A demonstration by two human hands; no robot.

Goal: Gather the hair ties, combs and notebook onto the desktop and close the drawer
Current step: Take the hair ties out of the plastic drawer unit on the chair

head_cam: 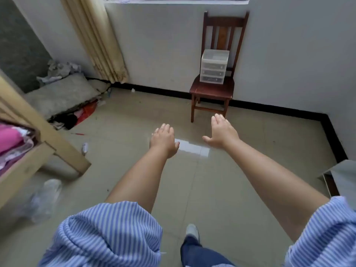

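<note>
A small clear plastic drawer unit [213, 66] with three drawers stands on the seat of a dark wooden chair [212, 89] against the far wall. All three drawers look shut from here; their contents are too small to tell. My left hand [163, 138] and my right hand [222, 132] are both stretched out in front of me over the tiled floor, palms down, fingers apart, holding nothing. They are well short of the chair. No hair ties, combs or notebook can be made out.
A wooden bed frame [48, 143] with pink clothes juts in at the left. Rubble, cloth and litter [65, 97] lie in the far left corner under a beige curtain [96, 39]. A plastic bottle [44, 199] lies on the floor. A grey board [341, 176] sits at the right edge.
</note>
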